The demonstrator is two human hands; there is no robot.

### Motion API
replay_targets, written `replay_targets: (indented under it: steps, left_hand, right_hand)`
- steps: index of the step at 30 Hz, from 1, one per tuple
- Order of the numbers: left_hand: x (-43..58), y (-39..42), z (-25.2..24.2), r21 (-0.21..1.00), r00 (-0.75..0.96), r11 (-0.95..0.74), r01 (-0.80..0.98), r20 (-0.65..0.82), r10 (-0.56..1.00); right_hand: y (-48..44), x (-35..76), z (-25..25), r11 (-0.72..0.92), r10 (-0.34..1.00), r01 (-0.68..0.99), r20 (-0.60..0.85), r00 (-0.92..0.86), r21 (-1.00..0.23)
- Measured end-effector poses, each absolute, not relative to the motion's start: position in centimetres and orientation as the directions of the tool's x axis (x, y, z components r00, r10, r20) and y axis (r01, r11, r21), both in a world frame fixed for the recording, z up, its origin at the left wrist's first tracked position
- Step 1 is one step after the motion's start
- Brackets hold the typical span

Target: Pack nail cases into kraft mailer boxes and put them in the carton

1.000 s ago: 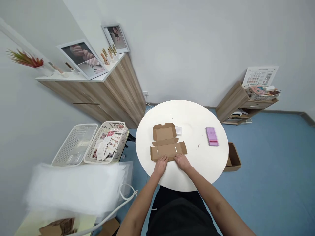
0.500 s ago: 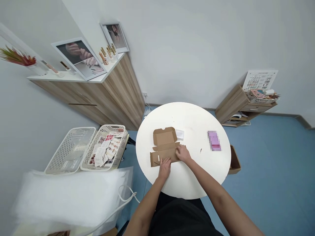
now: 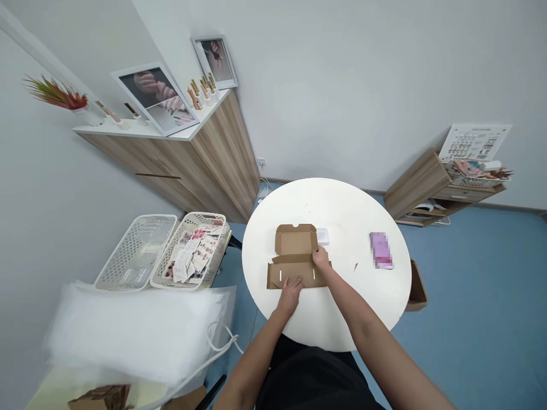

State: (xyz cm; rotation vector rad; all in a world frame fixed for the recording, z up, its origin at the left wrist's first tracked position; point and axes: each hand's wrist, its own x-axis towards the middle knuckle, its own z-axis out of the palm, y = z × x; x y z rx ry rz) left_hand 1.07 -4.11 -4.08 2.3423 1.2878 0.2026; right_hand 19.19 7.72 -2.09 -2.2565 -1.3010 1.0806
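Observation:
A flat brown cardboard box blank [image 3: 294, 256] lies on the round white table [image 3: 342, 319], partly folded. My left hand [image 3: 292, 289] presses on the near edge of its front panel, fingers spread flat. At the right side of the blank, near its middle fold, my right hand [image 3: 321, 258] has its fingers curled on the cardboard. A small white object [image 3: 323, 236] sits just behind the blank's right corner. A pink packet [image 3: 380, 250] lies apart on the table to the right.
Two white perforated baskets [image 3: 141, 253] stand left of the table, one filled with printed packets [image 3: 193, 256]. A stack of white bubble wrap [image 3: 128, 327] lies at lower left. A wooden cabinet [image 3: 205, 159] is behind; a low shelf unit [image 3: 431, 188] and a cardboard box [image 3: 416, 287] are at right.
My right hand moved from the blank's near edge up to its right side, folding the right flap inward. My left hand stayed on the near edge. The camera shifted slightly.

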Motion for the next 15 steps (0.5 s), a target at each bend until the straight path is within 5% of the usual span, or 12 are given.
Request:
replay_targets:
  steps: [8, 15]
  left_hand:
    - [1.6, -0.5, -1.7, 0.285, 0.699, -0.655, 0.699, -0.079, 0.711]
    - [1.2, 1.3, -0.6, 0.136, 0.535, -0.523, 0.841, -0.065, 0.843]
  right_hand:
    - [6.5, 20.3, -1.4, -0.507, 0.853, 0.594, -0.464, 0.239, -0.625]
    - [4.7, 20.9, -0.4, -0.465, 0.868, 0.568, -0.477, 0.139, -0.680]
